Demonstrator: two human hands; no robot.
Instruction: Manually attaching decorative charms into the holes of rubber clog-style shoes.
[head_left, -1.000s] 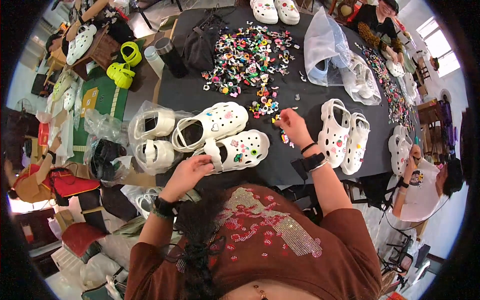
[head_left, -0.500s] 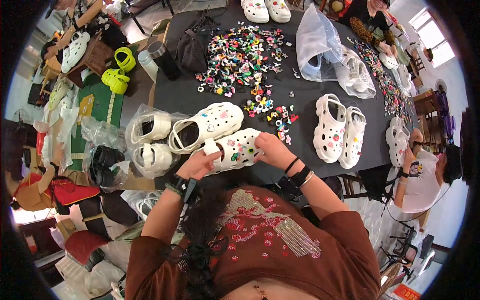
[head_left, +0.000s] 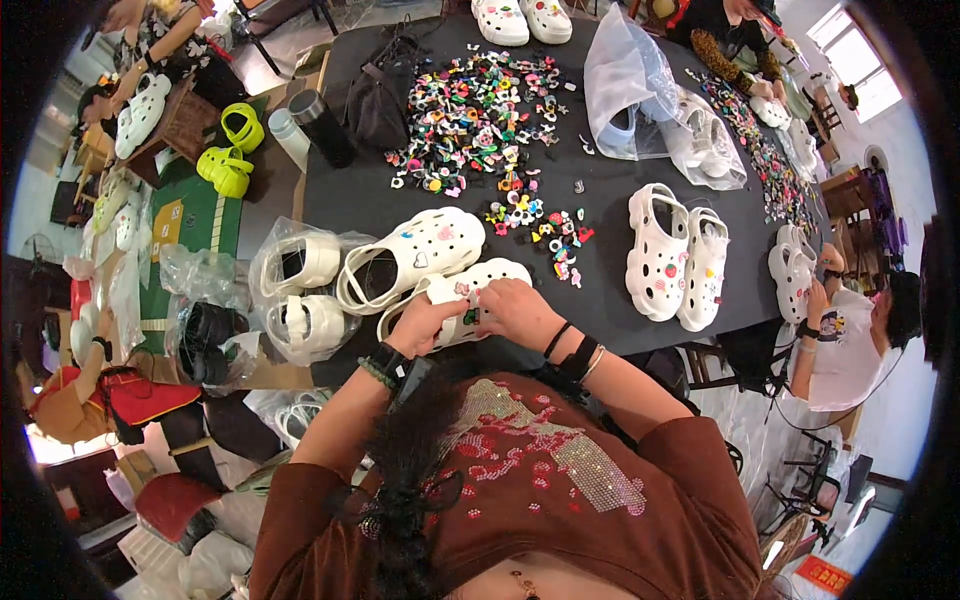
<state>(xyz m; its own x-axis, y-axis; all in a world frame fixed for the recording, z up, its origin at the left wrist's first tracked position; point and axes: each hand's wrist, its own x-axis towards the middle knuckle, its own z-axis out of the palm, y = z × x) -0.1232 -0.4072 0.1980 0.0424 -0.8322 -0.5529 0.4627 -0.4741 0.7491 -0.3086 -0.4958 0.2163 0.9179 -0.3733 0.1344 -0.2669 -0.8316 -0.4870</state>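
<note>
"White clog point(head_left: 508, 271), the one between the hands: where do you have it on your feed?"

"I have it on the dark table point(head_left: 605, 200), toe to the right, strap end to the left."

"And the fingers?"

"The left hand point(head_left: 425, 322) has its fingers closed on the clog's near side by the strap, I'd judge to steady it. The right hand point(head_left: 515, 312) bends its fingers onto the upper, near the fitted charms point(head_left: 462, 288); from here the tips are hidden, so I can't tell whether they pinch anything."

"What lies around it?"

"Just beyond the clog, a matching clog point(head_left: 445, 238) lies nearly parallel, perhaps to keep the two together. A small charm cluster point(head_left: 552, 232) sits beyond the clog's toe, probably for easy reach; the large charm heap point(head_left: 480, 115) spreads farther beyond. Right of the clog, well apart, I see a decorated pair point(head_left: 658, 268) side by side, likely out of the way. Left of the clog are bagged white shoes point(head_left: 320, 258)."
</note>
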